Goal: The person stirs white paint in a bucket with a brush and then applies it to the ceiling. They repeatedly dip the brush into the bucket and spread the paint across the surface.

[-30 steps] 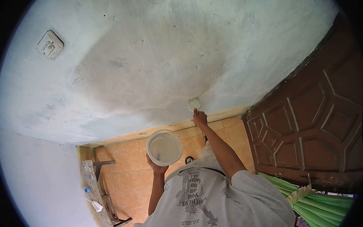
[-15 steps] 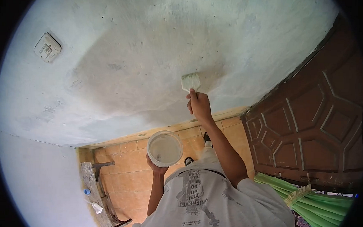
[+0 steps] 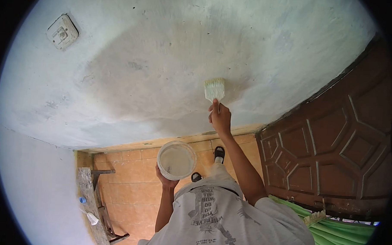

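Note:
A wide paintbrush is gripped by its handle in my right hand, bristles pointing up the wall. The brush lies against or just in front of the wall, where a large greyish, damp-looking patch spreads around it; contact cannot be made out. My left hand is wrapped around the side of a round translucent tub, held upright below and left of the brush. Pale, cloudy liquid shows inside the tub. Part of the left hand is hidden behind the tub.
A wall switch sits at the upper left. At the lower left stands a worn wooden bench with a blue cap on it. A brown panelled door and a green curtain are on the right. Orange tiles cover the floor.
The view has shifted slightly. My right hand still holds the brush, which now shows more of its full face and sits a little to the right in view. The tub stays in my left hand.

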The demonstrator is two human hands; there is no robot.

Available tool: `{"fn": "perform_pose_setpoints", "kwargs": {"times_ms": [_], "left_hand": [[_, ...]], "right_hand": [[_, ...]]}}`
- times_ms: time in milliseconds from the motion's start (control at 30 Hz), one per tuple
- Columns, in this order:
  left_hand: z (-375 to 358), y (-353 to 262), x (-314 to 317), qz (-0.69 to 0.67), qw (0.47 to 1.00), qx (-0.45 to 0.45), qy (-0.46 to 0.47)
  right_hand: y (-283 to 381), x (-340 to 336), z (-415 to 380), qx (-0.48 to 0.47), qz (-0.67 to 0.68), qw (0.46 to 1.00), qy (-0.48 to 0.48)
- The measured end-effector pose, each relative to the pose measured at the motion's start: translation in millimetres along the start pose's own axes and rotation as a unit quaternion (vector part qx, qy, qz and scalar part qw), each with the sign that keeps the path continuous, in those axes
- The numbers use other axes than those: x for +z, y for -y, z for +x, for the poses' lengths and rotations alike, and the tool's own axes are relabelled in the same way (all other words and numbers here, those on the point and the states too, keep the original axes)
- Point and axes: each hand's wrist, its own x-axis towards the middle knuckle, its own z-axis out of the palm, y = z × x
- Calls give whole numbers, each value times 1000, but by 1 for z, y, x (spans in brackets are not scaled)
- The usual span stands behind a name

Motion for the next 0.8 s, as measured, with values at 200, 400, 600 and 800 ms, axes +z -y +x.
{"fn": "perform_pose_setpoints", "kwargs": {"times_ms": [200, 400, 600, 800], "left_hand": [[-5, -3, -7, 9, 1000, 16, 10], [-6, -7, -11, 21, 1000, 10, -13], [-7, 0, -3, 23, 1000, -6, 2], [-10, 4, -2, 24, 1000, -10, -6]], "right_hand": [[-100, 22, -1, 59, -72, 996, -3], [-231, 52, 10, 120, -167, 978, -16], [-218, 46, 4, 207, -199, 955, 67], [-258, 45, 9, 272, -160, 946, 72]]}}
